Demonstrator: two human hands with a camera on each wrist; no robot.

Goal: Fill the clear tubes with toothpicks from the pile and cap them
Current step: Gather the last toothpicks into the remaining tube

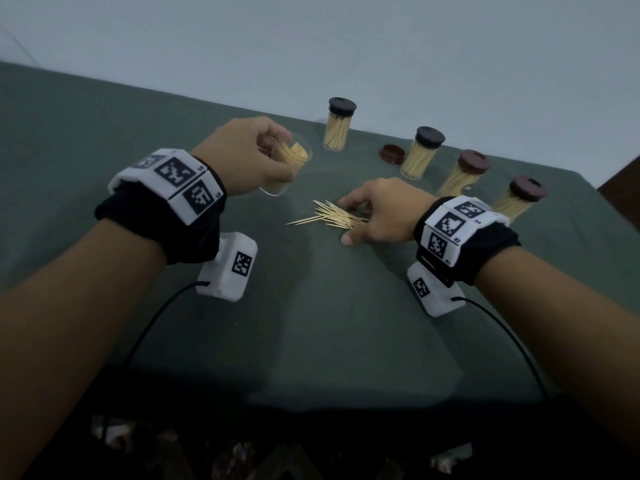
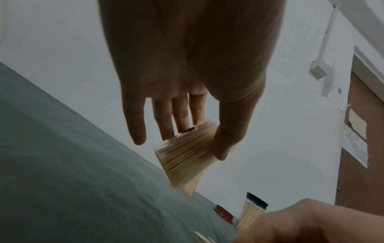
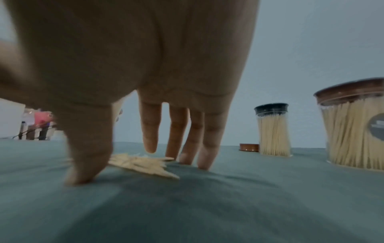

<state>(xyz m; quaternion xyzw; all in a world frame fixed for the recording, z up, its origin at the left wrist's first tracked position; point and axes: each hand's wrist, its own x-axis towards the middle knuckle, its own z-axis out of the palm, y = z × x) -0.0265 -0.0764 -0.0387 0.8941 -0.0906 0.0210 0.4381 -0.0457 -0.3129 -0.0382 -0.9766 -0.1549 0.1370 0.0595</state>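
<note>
Head view: the left hand (image 1: pixel 249 154) is holding an uncapped clear tube (image 1: pixel 287 166) above the green surface (image 1: pixel 346 323), tilted with its open mouth facing far and right, already well packed with toothpicks. The right hand (image 1: pixel 377 213) is spreading its fingers wide over the small remaining pile of toothpicks (image 1: pixel 332 218) in the middle, holding nothing yet. Four capped tubes (image 1: pixel 420 152) are standing in a row on the far right, with a loose brown cap (image 1: pixel 393 154) lying among them. The tilt is the chief risk here: if the tube leans further, its toothpicks may slide out.

Left wrist view: the thumb and fingers (image 2: pixel 228 139) are pinching the tube (image 2: pixel 185 157) by its sides, with the little finger standing clear. It looks like a light grip, so a push from incoming toothpicks may knock the tube loose.

Right wrist view: the fingertips (image 3: pixel 203 157) and thumb are pressing on the cloth either side of the pile (image 3: pixel 143 164), which is lying splayed and crossed. Gathering them unaligned may leave them jamming at the tube's mouth or scattering. A capped tube (image 3: pixel 353 131) is standing near on the right, where a careless sweep of the hand may topple it.
</note>
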